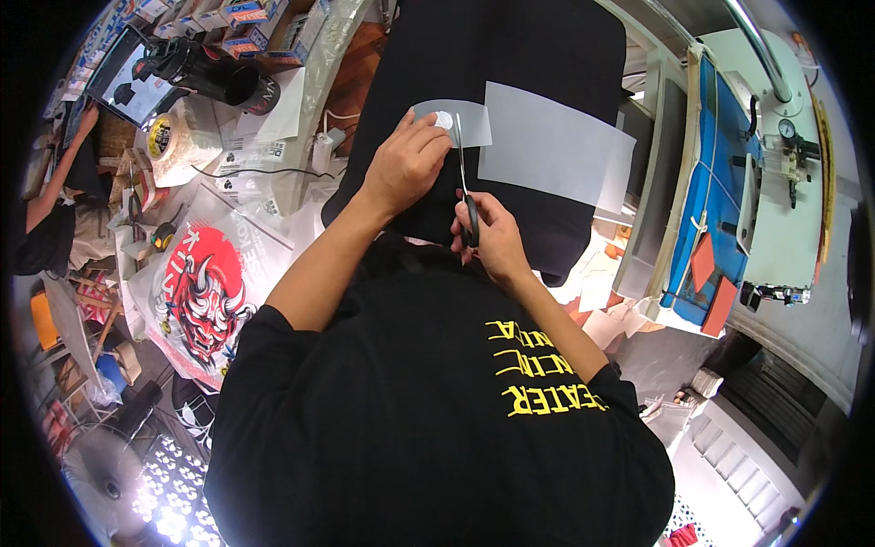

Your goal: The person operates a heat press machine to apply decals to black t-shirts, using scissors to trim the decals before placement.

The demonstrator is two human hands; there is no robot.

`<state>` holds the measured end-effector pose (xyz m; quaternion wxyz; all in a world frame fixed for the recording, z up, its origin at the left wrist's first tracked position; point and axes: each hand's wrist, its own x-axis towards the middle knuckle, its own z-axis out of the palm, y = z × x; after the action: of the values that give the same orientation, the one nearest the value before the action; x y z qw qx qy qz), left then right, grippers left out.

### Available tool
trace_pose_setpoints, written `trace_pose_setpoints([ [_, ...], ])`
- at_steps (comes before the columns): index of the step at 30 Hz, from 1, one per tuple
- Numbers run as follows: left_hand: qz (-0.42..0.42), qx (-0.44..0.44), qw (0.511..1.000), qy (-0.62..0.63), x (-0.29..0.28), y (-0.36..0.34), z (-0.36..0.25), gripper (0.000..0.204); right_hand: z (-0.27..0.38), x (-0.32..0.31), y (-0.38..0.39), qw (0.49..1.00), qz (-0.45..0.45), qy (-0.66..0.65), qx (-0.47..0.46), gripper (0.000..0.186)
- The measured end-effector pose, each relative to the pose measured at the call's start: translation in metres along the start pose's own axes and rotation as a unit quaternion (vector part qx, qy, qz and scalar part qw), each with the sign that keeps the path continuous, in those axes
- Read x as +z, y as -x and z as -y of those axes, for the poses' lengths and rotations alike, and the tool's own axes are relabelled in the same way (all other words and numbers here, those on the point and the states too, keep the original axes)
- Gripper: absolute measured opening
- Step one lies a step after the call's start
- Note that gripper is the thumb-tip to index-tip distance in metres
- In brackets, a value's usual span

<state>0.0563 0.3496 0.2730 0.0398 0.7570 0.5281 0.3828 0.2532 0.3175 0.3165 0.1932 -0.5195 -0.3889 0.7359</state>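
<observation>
My left hand [410,155] pinches a small translucent sheet [474,126] bearing a small white shiny patch [443,119], over a black padded board [547,46]. My right hand [488,228] is wrapped round black-handled scissors [469,214], whose long blades point away from me and lie across the small sheet, just right of the patch. A larger translucent sheet [556,150] lies on the board to the right of the blades.
A machine with a blue bed [691,210] and gauge [786,128] stands right. Left are a tablet [123,96], black bottle [214,73], tape roll [166,137], printed red mask sheet [205,292] and fan [100,474]. Another person's hand [87,123] is at far left.
</observation>
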Motion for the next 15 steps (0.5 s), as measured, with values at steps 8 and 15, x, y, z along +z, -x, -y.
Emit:
trace_pose_setpoints([
  [8, -0.008, 0.006, 1.0, -0.013, 0.0015, -0.0011, -0.0009, 0.019, 0.0004, 0.0031, 0.0001, 1.0, -0.014, 0.021, -0.003, 0.041],
  [15, -0.032, -0.002, 0.999, 0.001, 0.0048, -0.0002, 0.0, 0.015, 0.009, 0.0092, -0.0069, 0.999, -0.027, 0.014, -0.018, 0.039],
])
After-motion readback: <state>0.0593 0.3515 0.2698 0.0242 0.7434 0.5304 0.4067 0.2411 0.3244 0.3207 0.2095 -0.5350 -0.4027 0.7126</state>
